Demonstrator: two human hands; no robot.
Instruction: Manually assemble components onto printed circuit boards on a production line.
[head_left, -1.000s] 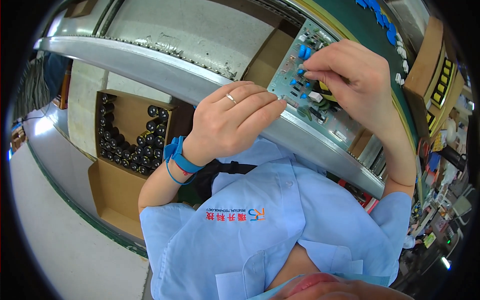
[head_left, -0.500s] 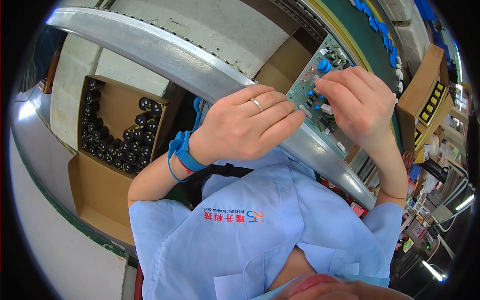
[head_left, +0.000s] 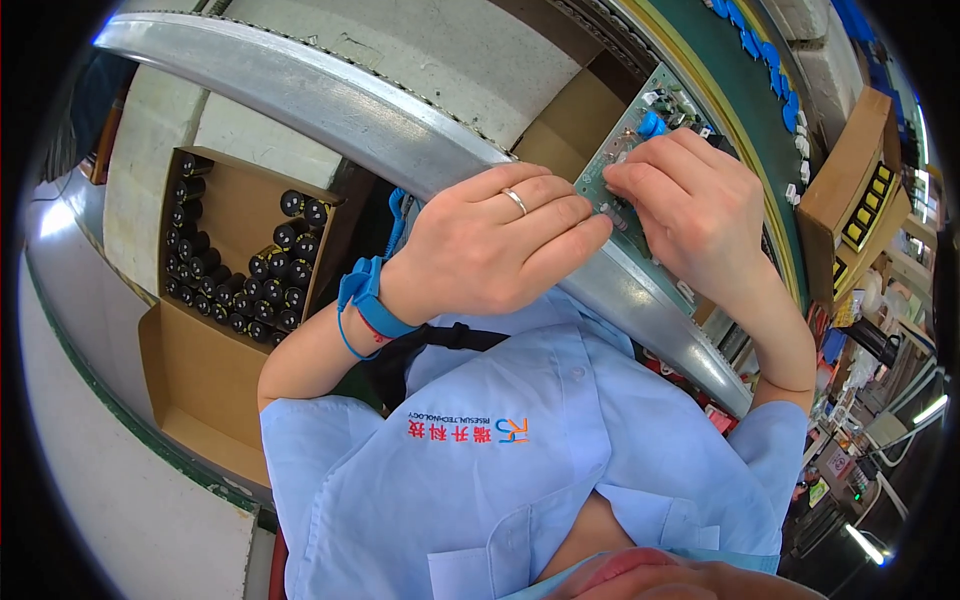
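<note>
A green circuit board (head_left: 596, 178) with many small parts lies beside the metal rail (head_left: 400, 140), partly hidden by my fingers. A blue disc component (head_left: 652, 124) stands on it near the far end. My right hand (head_left: 695, 205) is over the board, thumb and fingers pinched together close to its surface. Whatever is in that pinch is too small or hidden to name. My left hand (head_left: 490, 240) rests by the board's left edge, fingers curled and pressed together; their undersides are hidden. A blue wrist strap (head_left: 382, 318) is on my left wrist.
At left, an open cardboard box (head_left: 245, 190) holds several black cylindrical capacitors (head_left: 268, 290). Blue disc components (head_left: 788, 108) line the green belt (head_left: 715, 60) at far right. Another cardboard box (head_left: 848, 150) there holds yellow-and-black parts (head_left: 866, 208).
My right hand has shifted slightly left and nearer over the board, covering more of its middle parts. The left hand has barely moved.
</note>
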